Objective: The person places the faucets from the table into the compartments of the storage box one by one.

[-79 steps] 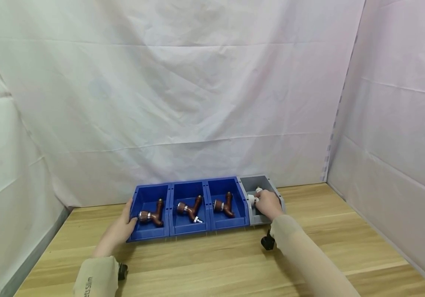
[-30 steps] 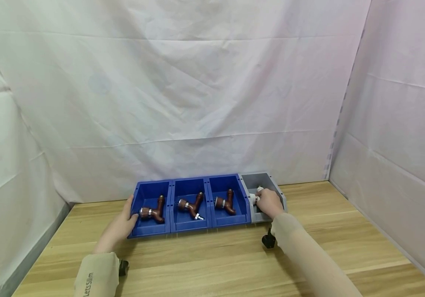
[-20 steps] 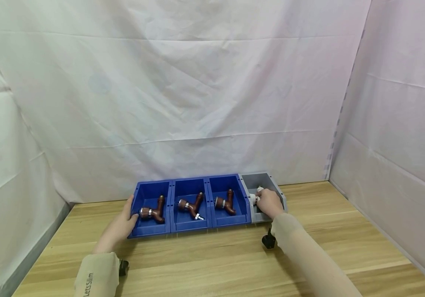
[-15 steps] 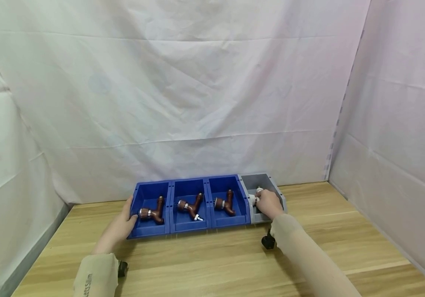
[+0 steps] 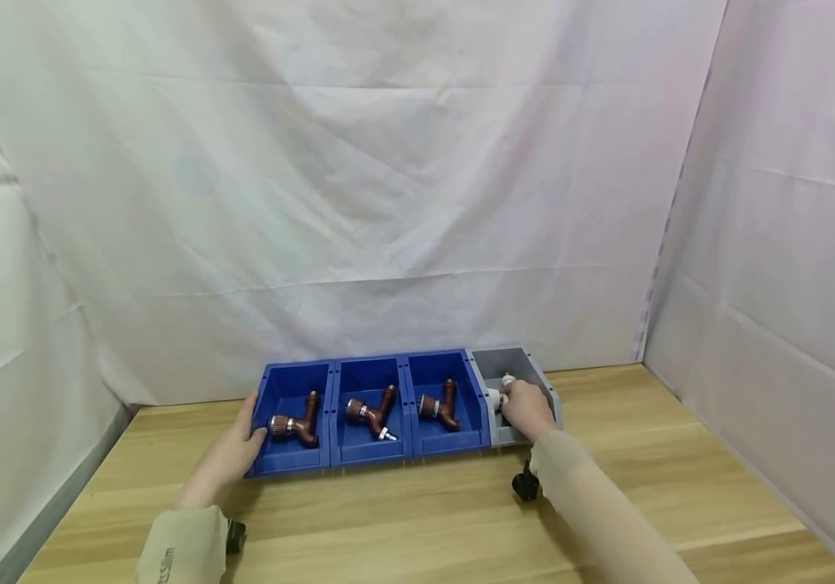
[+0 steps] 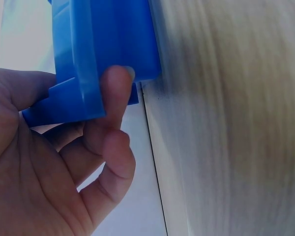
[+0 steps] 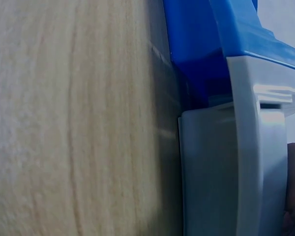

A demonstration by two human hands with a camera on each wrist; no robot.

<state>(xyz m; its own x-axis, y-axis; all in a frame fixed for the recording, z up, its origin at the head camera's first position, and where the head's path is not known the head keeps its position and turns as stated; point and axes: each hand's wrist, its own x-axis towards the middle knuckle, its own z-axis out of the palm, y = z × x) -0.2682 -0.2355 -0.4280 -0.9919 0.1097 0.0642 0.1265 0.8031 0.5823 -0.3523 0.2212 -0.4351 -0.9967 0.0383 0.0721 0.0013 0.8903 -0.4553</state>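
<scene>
In the head view my left hand [image 5: 229, 454] grips the outer side wall of the leftmost blue bin [image 5: 289, 463]. The left wrist view shows the thumb on the inner side of that wall and fingers [image 6: 117, 91] against the outside. My right hand [image 5: 528, 410] reaches into the grey bin [image 5: 512, 436] at the row's right end, its fingers curled on a white tap [image 5: 495, 399], partly covered by the hand. A brown tap [image 5: 308, 427] lies in the leftmost blue bin. From the right wrist, the grey bin's wall [image 7: 209, 167] hides most of the right hand.
A second blue bin [image 5: 372, 451] and a third blue bin [image 5: 450, 442] stand between, joined in one row. They hold a brown tap with a metal nozzle [image 5: 372, 415] and another brown tap [image 5: 448, 410]. A white curtain [image 5: 388, 203] hangs close behind the wooden table [image 5: 388, 519].
</scene>
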